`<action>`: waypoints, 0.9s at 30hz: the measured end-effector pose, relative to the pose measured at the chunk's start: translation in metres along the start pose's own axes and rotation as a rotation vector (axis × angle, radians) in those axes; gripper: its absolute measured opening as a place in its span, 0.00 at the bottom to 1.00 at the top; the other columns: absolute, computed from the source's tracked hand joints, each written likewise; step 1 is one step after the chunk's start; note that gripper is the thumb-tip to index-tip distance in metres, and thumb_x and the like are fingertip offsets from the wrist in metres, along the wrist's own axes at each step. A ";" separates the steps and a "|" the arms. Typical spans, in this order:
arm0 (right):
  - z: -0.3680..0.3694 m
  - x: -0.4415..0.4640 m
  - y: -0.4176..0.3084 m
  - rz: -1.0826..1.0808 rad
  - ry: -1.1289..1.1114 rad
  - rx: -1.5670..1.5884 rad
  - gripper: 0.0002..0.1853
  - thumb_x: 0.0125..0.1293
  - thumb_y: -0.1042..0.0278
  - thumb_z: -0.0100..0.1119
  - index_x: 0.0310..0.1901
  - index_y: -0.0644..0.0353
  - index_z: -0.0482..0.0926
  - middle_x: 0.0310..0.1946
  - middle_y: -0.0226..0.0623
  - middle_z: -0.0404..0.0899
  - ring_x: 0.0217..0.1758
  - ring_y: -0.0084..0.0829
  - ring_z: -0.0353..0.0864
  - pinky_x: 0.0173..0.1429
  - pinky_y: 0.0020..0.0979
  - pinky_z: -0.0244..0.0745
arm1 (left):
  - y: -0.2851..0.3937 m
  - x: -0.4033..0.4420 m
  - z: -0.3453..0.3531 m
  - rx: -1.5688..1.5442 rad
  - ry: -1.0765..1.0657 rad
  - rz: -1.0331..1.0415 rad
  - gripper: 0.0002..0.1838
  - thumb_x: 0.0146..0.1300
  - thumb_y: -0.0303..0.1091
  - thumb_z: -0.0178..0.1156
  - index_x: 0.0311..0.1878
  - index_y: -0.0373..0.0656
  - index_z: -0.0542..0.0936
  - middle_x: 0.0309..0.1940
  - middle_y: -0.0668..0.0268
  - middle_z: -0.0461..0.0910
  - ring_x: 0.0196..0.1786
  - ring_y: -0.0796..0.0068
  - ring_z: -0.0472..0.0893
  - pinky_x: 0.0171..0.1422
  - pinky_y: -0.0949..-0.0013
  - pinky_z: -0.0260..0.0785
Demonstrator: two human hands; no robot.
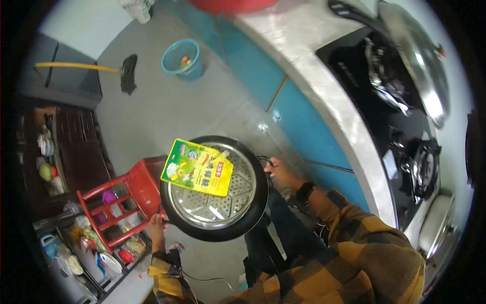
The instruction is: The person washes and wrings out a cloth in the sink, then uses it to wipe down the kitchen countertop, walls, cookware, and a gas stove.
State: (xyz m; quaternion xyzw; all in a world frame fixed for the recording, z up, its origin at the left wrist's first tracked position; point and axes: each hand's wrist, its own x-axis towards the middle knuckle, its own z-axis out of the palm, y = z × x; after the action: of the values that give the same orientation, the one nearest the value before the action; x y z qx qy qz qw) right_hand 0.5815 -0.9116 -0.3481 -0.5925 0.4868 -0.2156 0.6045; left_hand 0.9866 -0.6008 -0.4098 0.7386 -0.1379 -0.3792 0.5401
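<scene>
Pan [214, 235] between left grip [157, 226], right grip [279, 172]

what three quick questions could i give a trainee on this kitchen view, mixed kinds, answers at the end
1. Where does the packet lie?
a) on the stove
b) on the floor
c) on top of the pan
2. True or false: the left hand and the right hand are on opposite sides of the pan.
3. Fill in: the bucket stands on the ____.

Key: 1 c; 2 true; 3 floor
</scene>
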 end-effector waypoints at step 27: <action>0.072 0.073 0.117 0.036 0.114 -0.303 0.07 0.58 0.82 0.49 0.34 0.58 0.74 0.30 0.28 0.74 0.33 0.21 0.72 0.37 0.24 0.71 | -0.154 0.073 -0.009 -0.099 -0.002 -0.192 0.09 0.63 0.36 0.56 0.37 0.40 0.74 0.23 0.68 0.74 0.19 0.80 0.73 0.21 0.75 0.65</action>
State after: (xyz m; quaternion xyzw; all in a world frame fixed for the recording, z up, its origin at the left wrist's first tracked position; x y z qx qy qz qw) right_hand 0.6368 -0.9123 -0.4931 -0.6549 0.5578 -0.1620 0.4835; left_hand 1.0102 -0.5807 -0.5779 0.7204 -0.0481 -0.4360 0.5372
